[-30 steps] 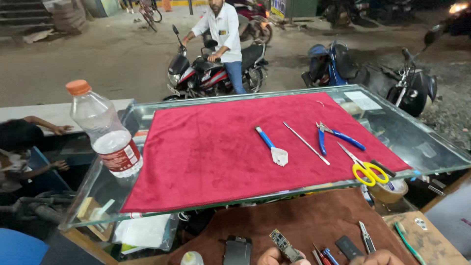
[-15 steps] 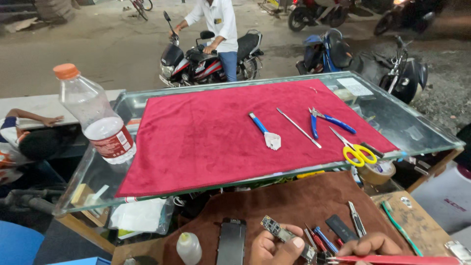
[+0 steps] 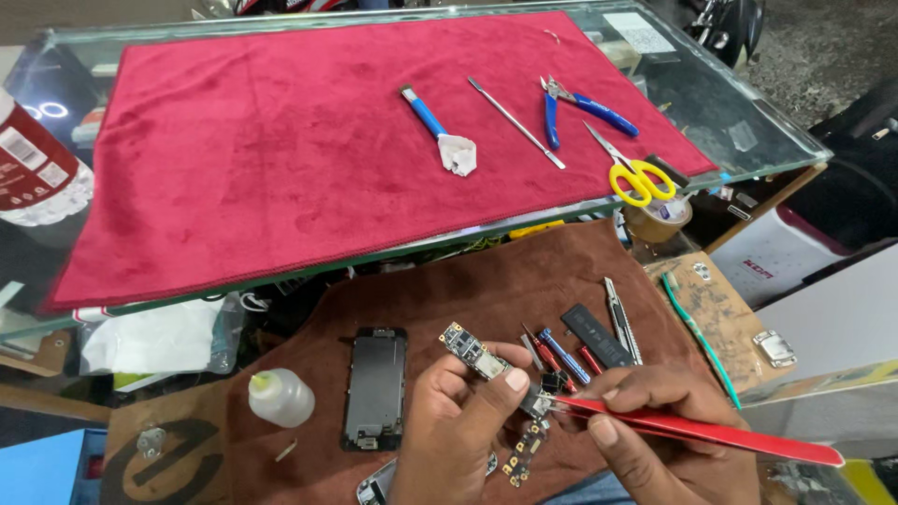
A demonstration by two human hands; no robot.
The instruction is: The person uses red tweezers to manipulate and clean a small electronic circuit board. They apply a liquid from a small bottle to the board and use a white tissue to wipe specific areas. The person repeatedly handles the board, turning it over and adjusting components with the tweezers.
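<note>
— What do I have nearest the camera?

— My left hand [image 3: 458,425] pinches a small circuit board [image 3: 474,351] between thumb and fingers, low over the brown mat [image 3: 486,281]. My right hand [image 3: 659,430] is closed around red tweezers [image 3: 697,428], whose tip meets a small chip [image 3: 536,402] just beside the board. A second little board [image 3: 522,454] lies on the mat under the hands.

— And around them?

— A dark phone [image 3: 376,385] lies flat on the mat, left of the left hand. Further left, a white bottle [image 3: 281,397] stands at the mat's edge. Right of the board sit screwdrivers [image 3: 561,353], a black battery [image 3: 599,335] and a cutter [image 3: 621,320], close together.

— Beyond the mat?

— The glass counter [image 3: 748,122] is covered by a red cloth [image 3: 281,159]. On the cloth's right half lie a blue-handled brush [image 3: 440,131], a thin metal spudger [image 3: 516,123] and blue pliers [image 3: 580,105], side by side. Yellow scissors [image 3: 636,178] sit at the cloth's near right corner, with a tape roll [image 3: 657,220] just below the counter's edge. A plastic drink bottle [image 3: 33,168] stands at the counter's left edge.
</note>
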